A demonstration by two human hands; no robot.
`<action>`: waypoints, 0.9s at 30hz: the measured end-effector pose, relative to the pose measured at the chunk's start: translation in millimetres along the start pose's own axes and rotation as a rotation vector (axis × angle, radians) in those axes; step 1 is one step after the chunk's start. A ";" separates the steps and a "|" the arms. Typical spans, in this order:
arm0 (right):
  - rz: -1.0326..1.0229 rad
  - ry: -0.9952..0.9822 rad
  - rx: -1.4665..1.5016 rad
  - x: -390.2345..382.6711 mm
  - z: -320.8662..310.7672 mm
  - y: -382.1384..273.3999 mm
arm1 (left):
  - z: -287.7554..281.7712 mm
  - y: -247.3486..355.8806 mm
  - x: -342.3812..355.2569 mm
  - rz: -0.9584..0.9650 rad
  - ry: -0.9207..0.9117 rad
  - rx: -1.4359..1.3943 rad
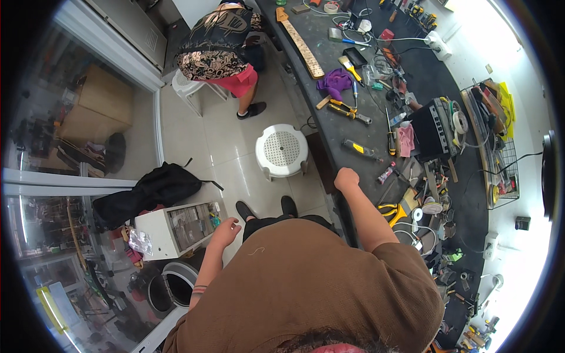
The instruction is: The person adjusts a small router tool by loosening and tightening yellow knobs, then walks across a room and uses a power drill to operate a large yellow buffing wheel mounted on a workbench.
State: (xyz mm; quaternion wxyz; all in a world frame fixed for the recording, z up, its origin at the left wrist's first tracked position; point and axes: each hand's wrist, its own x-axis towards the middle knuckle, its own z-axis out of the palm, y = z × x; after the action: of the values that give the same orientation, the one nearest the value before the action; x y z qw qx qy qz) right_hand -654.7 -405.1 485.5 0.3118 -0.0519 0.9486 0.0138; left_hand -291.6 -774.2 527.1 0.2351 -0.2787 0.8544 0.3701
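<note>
My left hand (225, 231) hangs at my left side with its fingers loosely apart and nothing in it. It is near a white cabinet (156, 235) with a filled open front. My right hand (347, 179) is closed in a fist at the near edge of the dark workbench (368, 191), and no object shows in it. Just beyond it lies a yellow and grey utility knife (360, 150). To the fist's right is a small tube (386, 173). Yellow-handled pliers (391, 213) lie nearer my right forearm.
A white plastic stool (281, 150) stands before me. Another person (218, 53) sits further off at the bench. A guitar neck (301, 47), purple cloth (335, 83), a screwdriver (391, 135) and a black amplifier (432, 132) are on the bench. A black bag (156, 194) lies left.
</note>
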 end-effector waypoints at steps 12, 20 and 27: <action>-0.015 -0.030 -0.010 2.7 -2.7 -1.7 | 34.5 -28.6 -7.9 -0.157 -0.215 -0.009; -0.037 0.001 -0.011 -0.6 -3.9 2.0 | 23.4 -18.2 -0.2 -0.126 -0.087 -0.037; -0.068 -0.029 -0.032 -3.1 -8.9 -0.1 | 23.0 -33.7 -18.3 -0.201 -0.088 -0.056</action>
State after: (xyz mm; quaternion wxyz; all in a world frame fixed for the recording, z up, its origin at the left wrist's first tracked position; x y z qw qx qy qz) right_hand -657.5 -405.5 494.5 0.3251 -0.0889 0.9413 0.0189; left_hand -251.8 -770.3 507.2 0.3005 -0.3530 0.8002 0.3804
